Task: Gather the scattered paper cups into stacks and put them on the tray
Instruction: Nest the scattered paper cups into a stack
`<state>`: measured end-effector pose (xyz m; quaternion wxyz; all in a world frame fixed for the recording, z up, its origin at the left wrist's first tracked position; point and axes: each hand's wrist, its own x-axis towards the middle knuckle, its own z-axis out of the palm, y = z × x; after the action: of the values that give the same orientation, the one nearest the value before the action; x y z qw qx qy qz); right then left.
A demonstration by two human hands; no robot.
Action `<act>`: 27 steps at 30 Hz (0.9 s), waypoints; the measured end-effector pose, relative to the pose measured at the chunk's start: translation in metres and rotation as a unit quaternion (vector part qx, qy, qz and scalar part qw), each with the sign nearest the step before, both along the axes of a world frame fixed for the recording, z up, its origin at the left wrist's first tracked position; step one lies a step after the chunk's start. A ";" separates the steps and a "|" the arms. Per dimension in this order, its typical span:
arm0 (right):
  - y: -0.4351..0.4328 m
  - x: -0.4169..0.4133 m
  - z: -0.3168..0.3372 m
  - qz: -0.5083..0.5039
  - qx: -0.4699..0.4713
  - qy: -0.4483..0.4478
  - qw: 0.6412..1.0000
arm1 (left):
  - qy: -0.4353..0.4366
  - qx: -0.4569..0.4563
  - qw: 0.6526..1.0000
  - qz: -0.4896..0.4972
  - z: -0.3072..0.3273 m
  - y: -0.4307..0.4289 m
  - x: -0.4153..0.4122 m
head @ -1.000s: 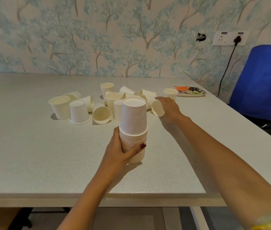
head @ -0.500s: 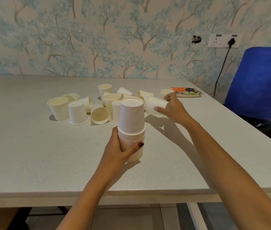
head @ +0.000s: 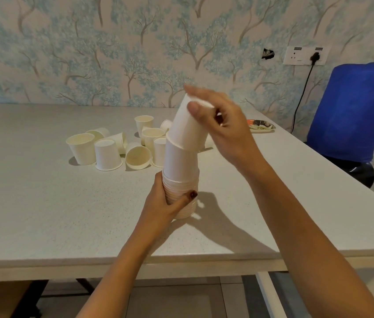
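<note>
**Cup tilted over stack, tray far right**

No readable writing on cups or tray. Your left hand (head: pixel 165 203) wraps the stack (head: pixel 181 180) of upside-down paper cups, standing on the table (head: pixel 43 203). Your right hand (head: pixel 222 125) pinches one cup (head: pixel 187 125), mouth down, tilted, its rim over the stack's top. Loose cups (head: pixel 108 154) sit behind-left, all empty where visible. Tray (head: pixel 261 127) lies near the wall w/ blurred contents.

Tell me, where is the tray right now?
In the head view the tray lies far back on the right side of the table, near the wall and the blue chair, beyond the loose cups.
</note>
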<state>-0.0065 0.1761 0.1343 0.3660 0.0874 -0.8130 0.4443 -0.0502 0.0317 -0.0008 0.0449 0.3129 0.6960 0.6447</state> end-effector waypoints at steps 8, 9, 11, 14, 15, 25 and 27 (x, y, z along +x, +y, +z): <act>-0.018 -0.005 -0.042 -0.014 0.017 -0.074 0.997 | -0.006 -0.007 1.000 0.004 -0.001 0.001 -0.002; -0.020 -0.005 -0.047 -0.020 0.015 -0.075 0.997 | -0.008 -0.007 1.000 0.002 -0.001 0.001 -0.002; -0.022 -0.004 -0.054 -0.024 0.005 -0.071 0.997 | -0.007 -0.007 1.000 0.006 -0.003 0.002 -0.003; -0.024 -0.002 -0.059 -0.022 -0.002 -0.064 0.998 | -0.009 -0.007 1.000 0.015 -0.005 0.003 -0.004; -0.024 -0.002 -0.060 -0.024 -0.001 -0.066 0.998 | -0.008 -0.008 1.000 0.019 -0.006 0.003 -0.005; -0.016 0.002 -0.053 -0.107 -0.141 0.021 0.984 | 0.039 -0.047 0.997 0.048 0.000 0.006 -0.020; -0.006 0.001 -0.054 -0.140 -0.173 0.031 0.974 | 0.048 -0.057 0.996 0.049 0.002 0.012 -0.027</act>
<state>-0.0059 0.1700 0.0804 0.4594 -0.0778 -0.7161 0.5198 -0.0769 0.0438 0.0015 -0.0021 0.3063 0.7475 0.5894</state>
